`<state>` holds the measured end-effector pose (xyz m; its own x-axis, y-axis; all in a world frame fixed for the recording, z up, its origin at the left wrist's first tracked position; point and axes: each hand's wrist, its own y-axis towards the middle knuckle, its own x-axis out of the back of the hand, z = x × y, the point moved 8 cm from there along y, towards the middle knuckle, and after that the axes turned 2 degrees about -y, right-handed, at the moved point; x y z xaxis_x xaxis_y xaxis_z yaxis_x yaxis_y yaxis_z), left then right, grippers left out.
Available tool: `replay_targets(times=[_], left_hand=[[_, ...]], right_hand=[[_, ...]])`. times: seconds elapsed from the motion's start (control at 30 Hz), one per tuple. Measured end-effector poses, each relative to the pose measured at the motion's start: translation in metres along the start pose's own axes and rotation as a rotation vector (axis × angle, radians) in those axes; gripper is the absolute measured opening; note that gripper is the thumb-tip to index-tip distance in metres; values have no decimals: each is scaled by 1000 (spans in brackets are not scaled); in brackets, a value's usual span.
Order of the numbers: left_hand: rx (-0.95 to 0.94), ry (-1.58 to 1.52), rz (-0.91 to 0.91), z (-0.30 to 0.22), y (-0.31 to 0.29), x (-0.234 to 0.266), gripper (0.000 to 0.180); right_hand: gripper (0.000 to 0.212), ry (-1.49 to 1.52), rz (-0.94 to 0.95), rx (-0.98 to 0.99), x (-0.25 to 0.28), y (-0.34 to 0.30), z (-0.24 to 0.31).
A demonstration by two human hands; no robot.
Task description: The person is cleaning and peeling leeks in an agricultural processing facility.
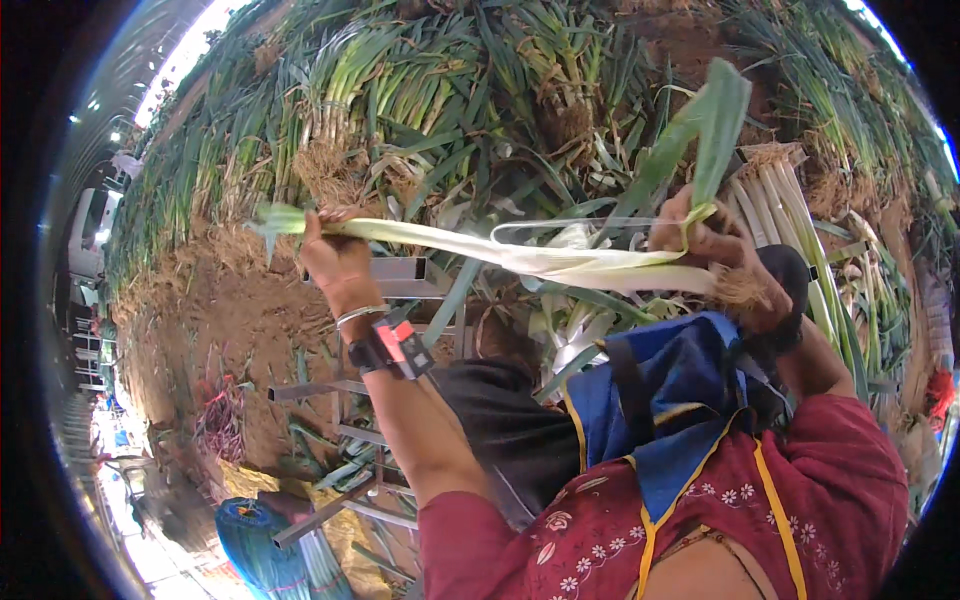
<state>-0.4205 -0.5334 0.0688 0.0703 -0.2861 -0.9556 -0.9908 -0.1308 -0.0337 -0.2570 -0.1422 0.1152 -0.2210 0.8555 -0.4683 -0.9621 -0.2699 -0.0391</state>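
A long leek (450,242) stretches across in front of me, pale along most of its shaft. My left hand (338,258) is closed around its greenish end. At the root end, my right hand (722,245) grips the leek together with a loosened outer leaf (722,115), whose green blade sticks up above the fingers. A thin strip of peel (590,222) hangs partly away from the shaft. Brown roots show under my right hand. Stripped leek leaves (575,330) lie below the leek, behind my apron (650,370).
Unpeeled leeks (360,90) with roots cover the far ground. Peeled white leeks (775,205) lie stacked on the right. A metal frame (400,278) stands near my knees. Lower left are red ties (220,418) and a blue roll (255,550).
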Motion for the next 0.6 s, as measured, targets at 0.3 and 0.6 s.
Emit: replay_targets(times=[0.3, 0.6], left_hand=[[-379, 1194, -207, -86, -10, 54, 24], [-535, 544, -376, -144, -17, 82, 23]], right_hand=[[21, -23, -235, 481, 141, -6, 69], [28, -461, -521, 511, 276, -15, 113]])
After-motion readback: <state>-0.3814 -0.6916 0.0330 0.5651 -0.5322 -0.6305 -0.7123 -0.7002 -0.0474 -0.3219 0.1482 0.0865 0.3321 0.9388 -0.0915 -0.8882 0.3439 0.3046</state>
